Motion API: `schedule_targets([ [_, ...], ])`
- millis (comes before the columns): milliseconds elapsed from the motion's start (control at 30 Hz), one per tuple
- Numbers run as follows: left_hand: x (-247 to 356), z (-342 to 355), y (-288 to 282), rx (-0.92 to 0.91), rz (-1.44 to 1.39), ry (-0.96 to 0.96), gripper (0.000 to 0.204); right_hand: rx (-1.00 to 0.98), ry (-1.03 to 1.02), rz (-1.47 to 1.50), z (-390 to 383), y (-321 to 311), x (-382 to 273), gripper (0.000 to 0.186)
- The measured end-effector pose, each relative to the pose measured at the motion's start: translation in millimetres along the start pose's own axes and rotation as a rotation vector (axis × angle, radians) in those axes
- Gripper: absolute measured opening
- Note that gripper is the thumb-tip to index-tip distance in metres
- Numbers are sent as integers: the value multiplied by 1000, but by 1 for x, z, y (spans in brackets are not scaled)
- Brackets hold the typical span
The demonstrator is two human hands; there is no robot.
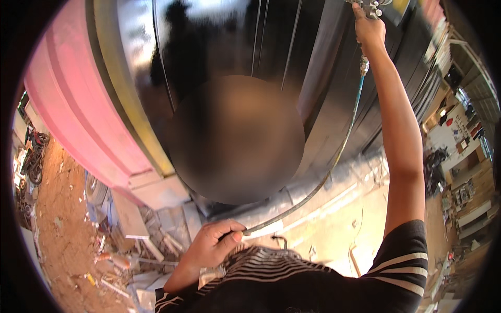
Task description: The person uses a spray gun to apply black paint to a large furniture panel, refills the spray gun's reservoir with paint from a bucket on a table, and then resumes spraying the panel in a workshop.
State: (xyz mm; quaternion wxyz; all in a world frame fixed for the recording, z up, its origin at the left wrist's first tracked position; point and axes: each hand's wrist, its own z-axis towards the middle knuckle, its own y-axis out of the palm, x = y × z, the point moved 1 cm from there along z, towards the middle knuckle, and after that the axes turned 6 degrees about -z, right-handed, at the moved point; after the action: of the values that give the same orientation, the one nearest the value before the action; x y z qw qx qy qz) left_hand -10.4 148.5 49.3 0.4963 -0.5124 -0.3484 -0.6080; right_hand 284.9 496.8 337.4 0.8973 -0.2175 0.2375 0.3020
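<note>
My right hand [370, 30] is raised at the upper right, closed around a metal spray gun [374, 7] that the frame's top edge cuts off. From the gun's base a thin hose [338, 154], blue near its fitting and dark lower down, curves down to the left. My left hand [215, 243] grips this hose low in front of my body, fingers wrapped round it. A large glossy black panel [219, 39] with narrow upright grooves stands before me. A round blurred patch covers its lower middle.
Left of the black panel are a yellow-edged strip [116, 73] and a pink ribbed panel [70, 86]. Loose boards [129, 215] and scraps litter the ground at lower left, near a tyre [96, 189]. A motorcycle [35, 159] stands at far left.
</note>
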Motion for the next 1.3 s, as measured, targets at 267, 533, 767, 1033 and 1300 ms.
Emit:
schedule_targets([
  [267, -38, -36, 6, -38, -13, -402, 22, -116, 221, -149, -211, 38, 173, 50],
  [533, -95, -54, 33, -77, -118, -691, 19, -248, 498, -111, -434, 66, 263, 36],
  [767, -165, -55, 59, 10, -327, -1118, 23, -324, 571, -189, -588, 114, 368, 29],
  [1033, -271, -83, 102, 160, -585, -1444, 27, -353, 710, -220, -770, 161, 477, 29],
  [1300, -366, -119, 138, 166, -664, -1589, 39, -479, 816, -452, -921, 182, 561, 33],
])
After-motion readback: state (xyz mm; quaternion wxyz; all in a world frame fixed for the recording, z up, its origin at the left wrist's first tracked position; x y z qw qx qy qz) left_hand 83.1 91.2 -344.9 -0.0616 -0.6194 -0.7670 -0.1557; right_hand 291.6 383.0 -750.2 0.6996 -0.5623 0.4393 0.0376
